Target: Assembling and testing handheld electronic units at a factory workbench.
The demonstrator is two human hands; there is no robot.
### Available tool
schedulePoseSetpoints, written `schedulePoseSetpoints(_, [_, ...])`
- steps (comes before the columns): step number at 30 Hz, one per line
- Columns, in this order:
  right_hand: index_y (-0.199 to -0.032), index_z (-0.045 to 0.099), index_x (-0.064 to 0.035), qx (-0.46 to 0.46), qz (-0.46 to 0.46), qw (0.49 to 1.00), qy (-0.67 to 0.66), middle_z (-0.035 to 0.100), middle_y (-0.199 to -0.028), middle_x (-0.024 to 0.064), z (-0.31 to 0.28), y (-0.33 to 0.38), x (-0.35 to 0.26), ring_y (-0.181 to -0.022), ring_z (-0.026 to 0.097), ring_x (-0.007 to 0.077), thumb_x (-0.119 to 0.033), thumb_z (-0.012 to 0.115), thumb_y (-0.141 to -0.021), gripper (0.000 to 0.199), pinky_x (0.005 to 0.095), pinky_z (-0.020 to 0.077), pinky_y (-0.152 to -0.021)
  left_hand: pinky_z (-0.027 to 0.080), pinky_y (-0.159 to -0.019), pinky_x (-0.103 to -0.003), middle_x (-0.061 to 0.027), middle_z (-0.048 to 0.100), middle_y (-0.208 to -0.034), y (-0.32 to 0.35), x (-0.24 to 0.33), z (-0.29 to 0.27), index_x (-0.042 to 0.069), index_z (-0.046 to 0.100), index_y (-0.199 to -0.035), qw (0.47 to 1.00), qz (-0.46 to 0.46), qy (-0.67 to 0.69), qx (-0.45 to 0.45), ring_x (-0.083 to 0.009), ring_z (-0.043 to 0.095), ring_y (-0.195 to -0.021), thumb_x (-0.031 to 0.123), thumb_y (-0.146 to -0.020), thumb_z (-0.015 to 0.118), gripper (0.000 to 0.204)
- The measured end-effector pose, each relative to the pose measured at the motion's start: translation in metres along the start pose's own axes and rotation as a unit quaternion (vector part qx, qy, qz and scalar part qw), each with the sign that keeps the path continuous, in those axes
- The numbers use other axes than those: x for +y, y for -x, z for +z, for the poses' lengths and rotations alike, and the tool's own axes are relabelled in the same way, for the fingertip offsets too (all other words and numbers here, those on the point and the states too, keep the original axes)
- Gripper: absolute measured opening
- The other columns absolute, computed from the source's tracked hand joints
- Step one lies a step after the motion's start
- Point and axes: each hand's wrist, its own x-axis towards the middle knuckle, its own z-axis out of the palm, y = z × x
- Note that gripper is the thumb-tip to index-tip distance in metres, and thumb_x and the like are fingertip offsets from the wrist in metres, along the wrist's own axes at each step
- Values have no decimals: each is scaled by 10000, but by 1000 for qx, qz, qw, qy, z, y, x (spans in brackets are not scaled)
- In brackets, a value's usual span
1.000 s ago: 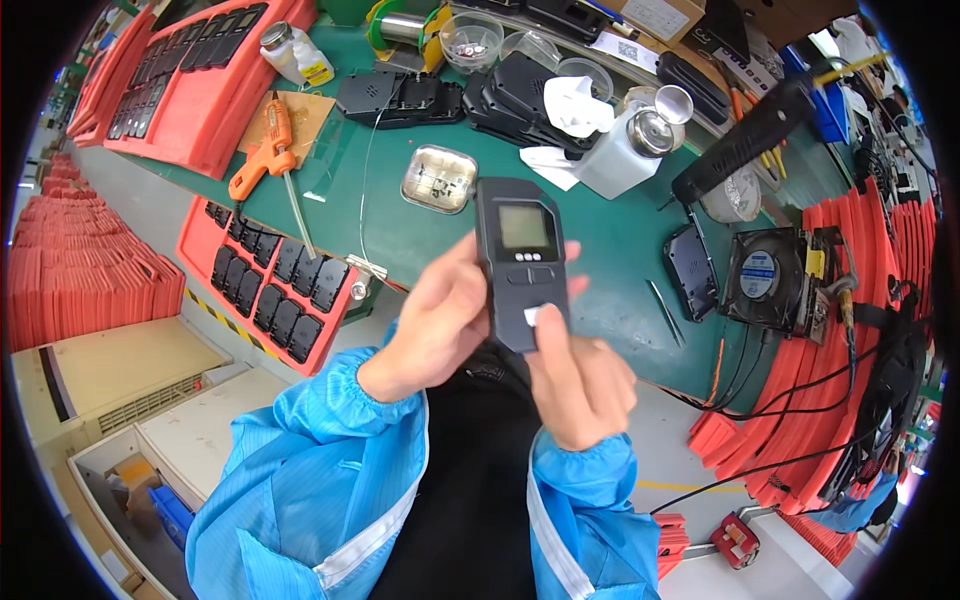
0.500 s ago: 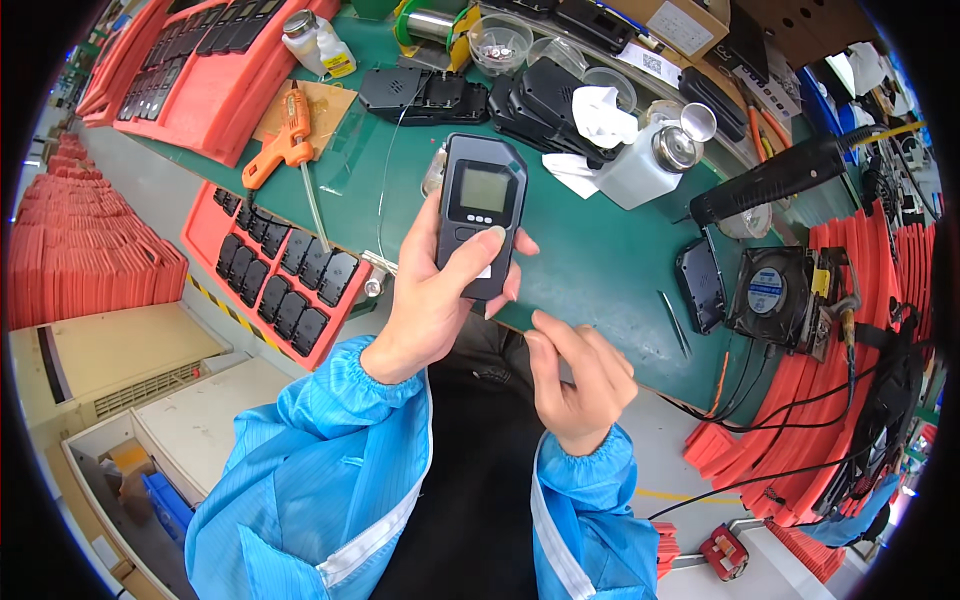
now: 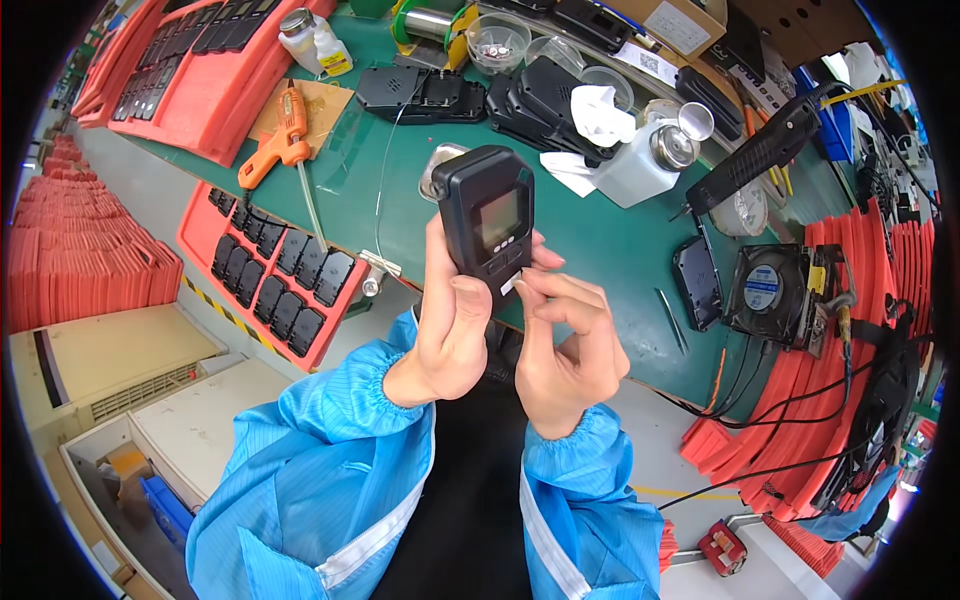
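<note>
A black handheld meter with a small grey screen and a row of small white marks below it stands tilted over the bench edge. My left hand is closed round its lower body, the thumb along the near side and fingertips showing past the far side. On the meter's lower front is a small white sticker. Thumb and forefinger of my right hand pinch at the sticker's right edge; whether it is lifting is too small to tell.
An orange glue gun lies at left beside a red foam tray of black parts. Black housings and a white dispenser bottle stand behind. Tweezers, a fan and cables are at right.
The meter has turned and tilted, showing its side edge. My left thumb has slid off its front to the side. My right hand has moved left and up to the sticker.
</note>
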Motion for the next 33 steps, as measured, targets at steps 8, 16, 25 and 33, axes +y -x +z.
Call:
schedulePoseSetpoints(8, [-866, 576, 14, -21, -19, 999, 19, 744, -955, 167, -4, -1, 2, -885, 729, 281, 226, 759, -793, 289, 343, 591, -762, 521, -1027, -451, -208, 525, -1362, 2, 1, 4, -1, 154, -1576, 1000, 2, -23, 3, -308, 635, -1203, 559, -1091, 397, 780])
schedulePoseSetpoints(16, [-863, 562, 20, -36, -27, 999, -6, 706, -956, 176, -9, -2, 5, -891, 689, 291, 244, 721, -797, 282, 345, 581, -743, 499, -1075, -470, -225, 510, -1406, 2, 2, 1, 0, 139, -1584, 999, -13, 23, -21, -341, 602, -1293, 558, -1090, 420, 797])
schedulePoseSetpoints(25, [-938, 525, -7, -68, -53, 996, 20, 645, -966, 156, -12, -6, 11, -874, 633, 297, 235, 679, -824, 309, 401, 563, -818, 488, -1094, -470, -228, 518, -1430, 0, 7, 4, -2, 137, -1591, 998, -22, 36, -41, -338, 597, -1312, 558, -1091, 412, 799])
schedulePoseSetpoints(33, [-984, 535, -29, -66, -92, 991, 73, 583, -980, 137, -15, 2, 3, -942, 605, 319, 159, 678, -876, 260, 420, 525, -846, 491, -1092, -454, -202, 553, -1375, -7, 5, 2, 34, 163, -1602, 990, -75, 119, 2, -300, 607, -1288, 535, -1108, 385, 738])
